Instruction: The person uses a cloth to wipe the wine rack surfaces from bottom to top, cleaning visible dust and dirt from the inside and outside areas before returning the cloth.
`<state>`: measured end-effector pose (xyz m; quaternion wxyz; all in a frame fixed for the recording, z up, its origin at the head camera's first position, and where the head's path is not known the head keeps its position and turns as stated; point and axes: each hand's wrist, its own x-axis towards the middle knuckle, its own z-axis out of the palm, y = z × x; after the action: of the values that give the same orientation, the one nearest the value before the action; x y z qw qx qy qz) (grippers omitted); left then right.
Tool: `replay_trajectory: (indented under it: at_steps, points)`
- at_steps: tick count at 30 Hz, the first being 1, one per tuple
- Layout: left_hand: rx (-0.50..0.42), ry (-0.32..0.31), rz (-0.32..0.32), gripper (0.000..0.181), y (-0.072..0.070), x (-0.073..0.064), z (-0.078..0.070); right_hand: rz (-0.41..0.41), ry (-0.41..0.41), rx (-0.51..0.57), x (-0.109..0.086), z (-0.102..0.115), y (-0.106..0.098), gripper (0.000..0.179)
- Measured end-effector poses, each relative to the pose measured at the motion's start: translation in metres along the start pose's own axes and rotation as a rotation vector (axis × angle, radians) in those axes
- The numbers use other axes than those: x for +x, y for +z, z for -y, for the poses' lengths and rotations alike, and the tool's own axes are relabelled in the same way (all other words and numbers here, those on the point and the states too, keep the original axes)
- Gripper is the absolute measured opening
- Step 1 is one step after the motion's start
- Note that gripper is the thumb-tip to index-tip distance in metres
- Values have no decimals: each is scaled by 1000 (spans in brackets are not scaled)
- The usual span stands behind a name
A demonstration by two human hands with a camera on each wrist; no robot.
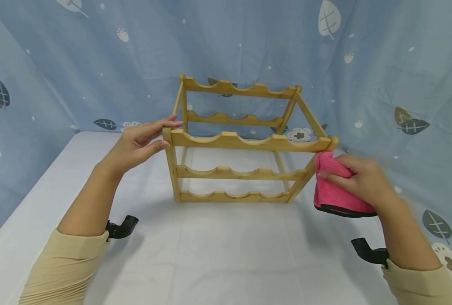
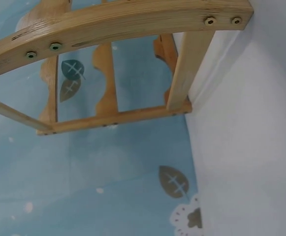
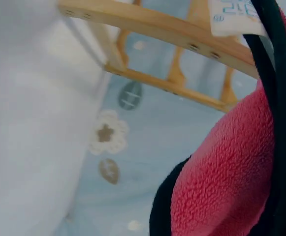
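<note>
A wooden wine rack (image 1: 245,142) with scalloped rails stands upright on the white-covered table. At its upper front left corner my left hand (image 1: 140,142) holds the post, fingers over the top and thumb against the near side. My right hand (image 1: 367,180) grips a folded pink cloth (image 1: 330,190) with black edging, its top edge right at the rack's upper front right corner. The right wrist view shows the cloth's fluffy pile (image 3: 226,177) and a white label (image 3: 236,17) near the rack's side bar. Screw heads dot the side bar (image 2: 118,24) in the left wrist view.
A blue curtain (image 1: 245,38) printed with leaves and flowers hangs behind the rack and down both sides. White cloth (image 1: 226,250) covers the table in front. Each wrist wears a black camera mount (image 1: 123,227) that juts inward.
</note>
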<state>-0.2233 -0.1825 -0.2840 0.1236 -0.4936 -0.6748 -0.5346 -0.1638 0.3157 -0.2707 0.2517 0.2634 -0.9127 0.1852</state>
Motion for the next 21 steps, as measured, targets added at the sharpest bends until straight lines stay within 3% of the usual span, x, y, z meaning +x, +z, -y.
replay_trajectory:
  at_steps: [6,11,15,21]
  points:
    - [-2,-8,-7,44,1,-1,1,157,128,44,-7,-1,21,23]
    - [-12,-6,-7,43,0,-1,1,308,288,162,-11,-5,36,32]
    - [-20,-11,-7,43,0,0,1,332,396,246,-16,-11,40,32]
    - [-17,-7,-1,43,0,1,1,285,463,401,-25,-12,26,14]
